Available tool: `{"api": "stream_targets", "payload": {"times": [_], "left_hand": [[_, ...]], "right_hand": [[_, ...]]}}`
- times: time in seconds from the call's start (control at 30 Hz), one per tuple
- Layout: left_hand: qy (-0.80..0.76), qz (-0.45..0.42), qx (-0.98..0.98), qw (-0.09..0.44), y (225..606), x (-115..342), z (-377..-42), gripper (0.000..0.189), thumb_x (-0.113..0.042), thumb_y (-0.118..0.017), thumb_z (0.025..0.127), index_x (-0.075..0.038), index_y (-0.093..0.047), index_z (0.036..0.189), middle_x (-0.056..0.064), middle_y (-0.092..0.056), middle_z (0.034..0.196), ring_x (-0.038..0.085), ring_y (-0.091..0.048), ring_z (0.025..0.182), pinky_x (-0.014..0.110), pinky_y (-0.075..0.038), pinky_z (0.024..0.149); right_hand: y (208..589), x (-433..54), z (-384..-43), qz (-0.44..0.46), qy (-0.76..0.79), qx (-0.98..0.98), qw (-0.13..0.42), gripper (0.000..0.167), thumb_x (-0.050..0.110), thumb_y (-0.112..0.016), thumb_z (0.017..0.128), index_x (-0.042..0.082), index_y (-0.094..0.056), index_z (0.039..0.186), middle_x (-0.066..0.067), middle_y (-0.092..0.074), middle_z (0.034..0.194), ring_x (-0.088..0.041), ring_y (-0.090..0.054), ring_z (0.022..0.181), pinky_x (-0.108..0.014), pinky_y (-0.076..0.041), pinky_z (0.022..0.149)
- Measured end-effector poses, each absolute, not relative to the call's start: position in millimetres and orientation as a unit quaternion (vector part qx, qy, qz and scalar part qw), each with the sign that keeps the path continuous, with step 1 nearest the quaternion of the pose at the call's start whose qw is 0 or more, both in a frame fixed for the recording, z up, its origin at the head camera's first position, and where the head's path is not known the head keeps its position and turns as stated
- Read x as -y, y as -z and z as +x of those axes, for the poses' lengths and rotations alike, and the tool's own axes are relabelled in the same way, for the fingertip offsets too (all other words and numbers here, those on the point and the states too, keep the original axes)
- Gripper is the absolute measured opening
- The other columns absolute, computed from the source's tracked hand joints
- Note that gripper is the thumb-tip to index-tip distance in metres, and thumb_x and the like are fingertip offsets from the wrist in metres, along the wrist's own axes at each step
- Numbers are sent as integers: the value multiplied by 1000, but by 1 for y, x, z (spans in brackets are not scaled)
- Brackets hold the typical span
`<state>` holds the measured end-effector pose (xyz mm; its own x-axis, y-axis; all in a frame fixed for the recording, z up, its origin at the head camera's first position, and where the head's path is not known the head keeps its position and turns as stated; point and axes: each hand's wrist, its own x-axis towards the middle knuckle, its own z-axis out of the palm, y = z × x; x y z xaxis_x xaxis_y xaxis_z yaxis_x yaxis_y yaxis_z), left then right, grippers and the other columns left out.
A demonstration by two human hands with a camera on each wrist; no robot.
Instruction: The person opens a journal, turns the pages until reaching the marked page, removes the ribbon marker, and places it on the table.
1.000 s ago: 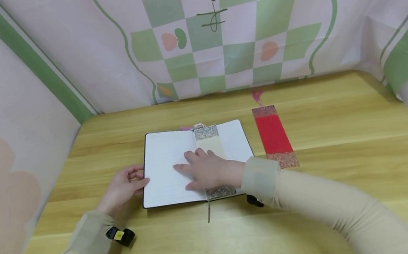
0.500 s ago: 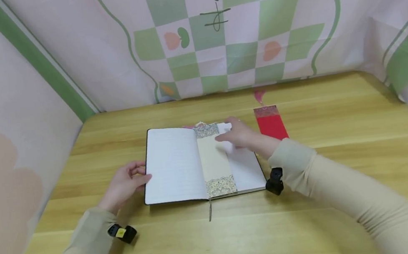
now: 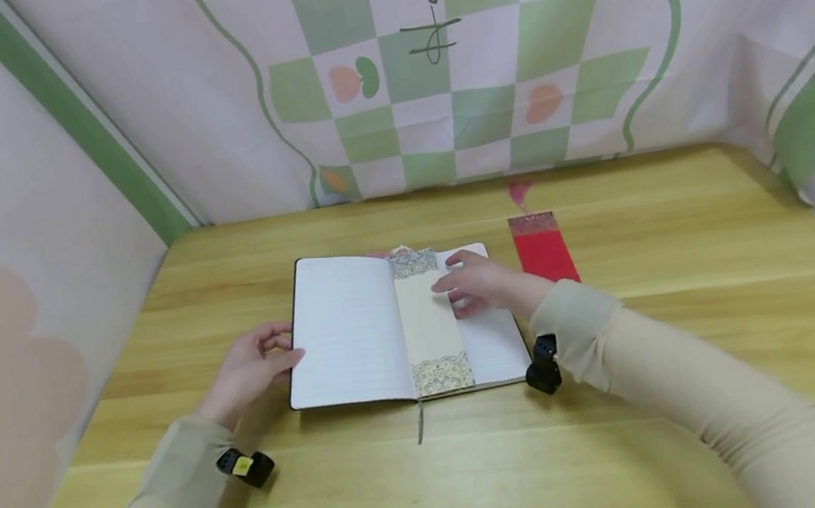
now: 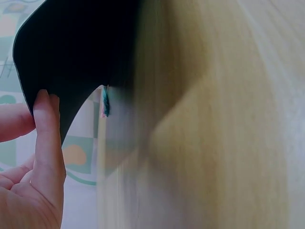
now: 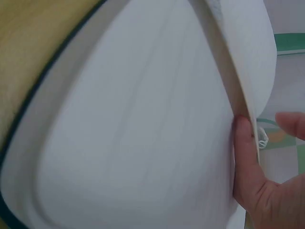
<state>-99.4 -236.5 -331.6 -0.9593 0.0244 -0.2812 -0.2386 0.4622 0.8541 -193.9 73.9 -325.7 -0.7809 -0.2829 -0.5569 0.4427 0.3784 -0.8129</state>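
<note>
An open notebook (image 3: 347, 353) with white lined pages and a black cover lies on the table. My left hand (image 3: 249, 371) pinches its left edge; in the left wrist view the fingers (image 4: 47, 124) press the black cover (image 4: 62, 52). Along the notebook's fold lies a cream bookmark (image 3: 429, 314) with patterned ends. My right hand (image 3: 482, 281) is at its right edge. In the right wrist view one finger (image 5: 245, 148) is tucked under the raised bookmark edge (image 5: 233, 81), and the thumb (image 5: 293, 125) stands apart on the other side.
A red bookmark (image 3: 545, 251) with a pink tassel (image 3: 520, 193) lies right of the notebook, partly hidden by the right forearm. A thin ribbon (image 3: 420, 424) hangs from the notebook's near edge onto the wooden table (image 3: 405, 497). A patterned cloth (image 3: 482, 111) stands behind.
My right hand has moved from over the notebook's middle rightward to the cream bookmark's right edge, uncovering the bookmark. The left hand keeps its pinch on the notebook.
</note>
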Motion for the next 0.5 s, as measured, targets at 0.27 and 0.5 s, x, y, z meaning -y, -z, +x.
{"api": "stream_targets", "payload": {"times": [0.27,0.5], "left_hand": [[-517,-69,-843,127,329,234,-97,49,-6,-62,90,7,-42,133,7,-52,99,11,-55,80,26,-54,70],[-512,-71,-847,125,329,234,-98,48,-7,-62,90,6,-43,133,7,-53,99,12,-55,81,26,-54,71]], "right_hand": [[332,-69,-192,39,538,-786,302,64,2,-57,89,6,-27,145,-14,-53,108,-14,-54,78,-21,-50,61],[333,-78,-197,-6,585,-753,300,59,3,-54,93,3,-27,145,-13,-53,116,-11,-55,77,-22,-49,64]]}}
